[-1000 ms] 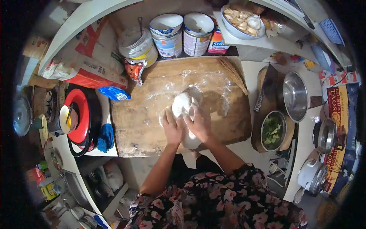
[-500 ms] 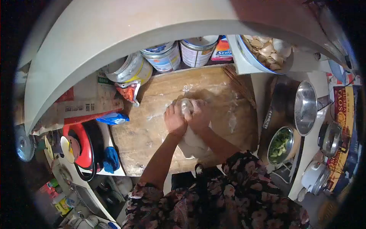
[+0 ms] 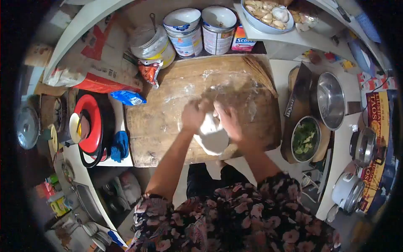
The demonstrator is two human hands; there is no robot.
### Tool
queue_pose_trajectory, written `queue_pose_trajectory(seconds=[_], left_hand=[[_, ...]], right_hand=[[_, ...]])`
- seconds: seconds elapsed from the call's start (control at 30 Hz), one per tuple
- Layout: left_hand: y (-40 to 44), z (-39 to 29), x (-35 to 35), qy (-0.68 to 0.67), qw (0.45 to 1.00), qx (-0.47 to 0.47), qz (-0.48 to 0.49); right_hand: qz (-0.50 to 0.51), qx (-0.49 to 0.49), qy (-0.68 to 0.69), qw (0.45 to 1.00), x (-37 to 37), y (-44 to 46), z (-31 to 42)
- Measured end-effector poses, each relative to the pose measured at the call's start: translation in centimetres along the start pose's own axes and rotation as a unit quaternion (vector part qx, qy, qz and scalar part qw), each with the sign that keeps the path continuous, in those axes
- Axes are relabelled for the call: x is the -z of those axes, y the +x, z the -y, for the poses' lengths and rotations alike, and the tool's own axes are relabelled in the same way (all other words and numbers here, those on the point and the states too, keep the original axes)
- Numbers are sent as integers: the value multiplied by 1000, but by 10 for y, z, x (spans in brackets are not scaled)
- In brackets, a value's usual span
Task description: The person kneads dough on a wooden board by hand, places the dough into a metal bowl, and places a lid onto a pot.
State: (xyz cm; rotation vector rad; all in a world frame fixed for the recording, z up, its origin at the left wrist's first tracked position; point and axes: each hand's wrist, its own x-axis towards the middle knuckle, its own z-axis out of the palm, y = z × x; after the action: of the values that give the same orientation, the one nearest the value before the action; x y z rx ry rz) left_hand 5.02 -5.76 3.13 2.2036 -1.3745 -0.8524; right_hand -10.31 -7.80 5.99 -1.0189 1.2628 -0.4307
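A pale lump of dough (image 3: 213, 140) lies near the front middle of a floured wooden board (image 3: 155, 138). At the dough's far left edge my left hand (image 3: 195, 115) is curled around it, its fingers slightly blurred. My right hand (image 3: 228, 121) grips the far right edge, thumb side toward the dough, also smeared by motion. Between the two hands the dough's top shows bright and bare, its near end rounded and resting on the board. Flour patches dust the wood beyond my hands.
A straw whisk broom (image 3: 260, 75) lies at the board's back right. Behind stand tins (image 3: 187, 42) and a jar (image 3: 153, 46). To the right are a steel bowl (image 3: 331, 101) and a bowl of chopped greens (image 3: 305, 138); a red-rimmed pot (image 3: 89, 126) is left.
The view has tilted, showing more of the back shelf. My hands, earlier stacked close together on the dough, have moved apart to its two sides, and more of the dough is uncovered.
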Motion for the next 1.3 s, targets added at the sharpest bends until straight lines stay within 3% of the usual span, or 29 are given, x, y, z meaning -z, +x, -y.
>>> queue_pose_trajectory(seconds=[0.07, 0.13, 0.17, 0.23, 0.3, 0.53, 0.6, 0.63, 0.73, 0.77, 0.87, 0.9, 0.93, 0.97, 1.0, 1.03, 1.07, 1.13, 1.17, 1.2, 1.23, 1.27, 1.3], left_hand=[[-44, 8, -18, -7, 985, -162, -62], [-80, 9, -41, -35, 972, -197, -121], [-94, 14, -53, 16, 973, -181, -142], [-107, 19, -64, 62, 971, -165, -162], [-100, 17, -69, 102, 948, -233, -190], [-25, 17, -53, 114, 959, -209, -151], [1, 15, -45, 94, 968, -192, -131], [16, 15, -43, 96, 962, -206, -152], [52, 11, -36, 76, 966, -189, -161], [59, 10, -35, 95, 960, -187, -184], [65, 8, -36, 132, 927, -227, -268], [62, 10, -33, 131, 928, -225, -265], [59, 12, -28, 24, 975, -184, -123], [56, 13, -24, -85, 987, -134, 27], [57, 7, -14, -88, 987, -126, 36], [55, -5, 0, 17, 986, -112, 121], [44, -12, 8, 121, 966, -100, 205], [-4, -35, -9, 28, 999, -25, 26], [-28, -40, -15, 162, 979, -119, -46], [-50, -43, -21, 121, 974, -157, -109], [-62, -35, -31, 125, 960, -201, -152], [-71, -30, -42, 128, 961, -192, -155], [-79, -29, -48, 140, 948, -224, -177]], right_hand=[[-192, 273, -66, 940, -25, -4, -46], [-197, 321, -344, 860, -29, -41, -23], [-205, 382, -332, 838, -30, -39, -40], [-204, 402, -323, 832, -23, -41, -62], [-201, 394, -349, 826, -17, -37, -71], [-190, 407, -353, 821, -14, 37, -40], [-174, 342, -365, 848, -15, 61, -34], [-216, 417, -348, 812, -15, 76, -26], [-283, 475, -320, 769, -22, 114, -19], [-276, 386, -336, 813, -25, 119, -15], [-244, 393, -399, 792, -22, 117, -7], [-242, 391, -400, 793, -18, 120, -16], [-264, 472, -407, 736, -14, 128, -34], [-283, 546, -410, 674, -10, 127, -46], [-278, 537, -415, 680, -8, 111, -46], [-184, 428, -302, 832, -6, 85, -39], [-86, 295, -170, 936, -4, 60, -32], [-39, 263, -104, 958, -4, 20, -26], [-94, 242, 4, 966, -8, 7, -27], [-151, 216, 111, 958, -12, -7, -26], [-210, 150, 108, 960, -14, -19, -18], [-200, 148, 106, 963, -16, -24, -22], [-226, 261, -87, 935, -18, -30, -30]])
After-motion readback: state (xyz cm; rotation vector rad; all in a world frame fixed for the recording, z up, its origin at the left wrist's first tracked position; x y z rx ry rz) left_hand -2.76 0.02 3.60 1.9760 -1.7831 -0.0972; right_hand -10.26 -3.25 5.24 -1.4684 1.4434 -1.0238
